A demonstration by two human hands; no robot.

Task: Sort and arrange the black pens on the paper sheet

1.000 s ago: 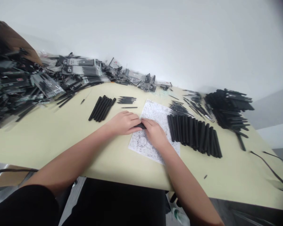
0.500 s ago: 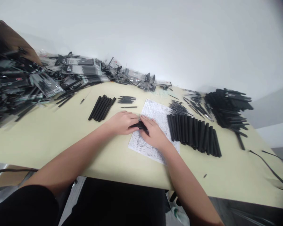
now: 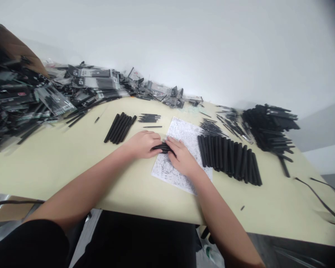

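Note:
Several black pens [image 3: 164,147] lie side by side between my hands, over a scribbled white sheet of paper [image 3: 167,172]. My left hand [image 3: 145,144] is closed round their left ends, thumb on the near side. At the right ends, my right hand [image 3: 182,157] closes over the pens and partly hides them. Left of the paper is a group of black pens [image 3: 120,128], with thin pointed refills [image 3: 150,118] next to it. A long row of thick black pens [image 3: 230,158] lies just right of the paper.
Clear packets [image 3: 95,82] are heaped along the wall, and more spill from a brown box [image 3: 19,44] at the left. A dark pile of pens [image 3: 268,128] rises at the far right. Loose refills [image 3: 212,128] lie behind the row. A black cable [image 3: 321,201] crosses the right edge.
My left hand has shifted slightly left, and the hands are a little farther apart. More of the pens between them shows now.

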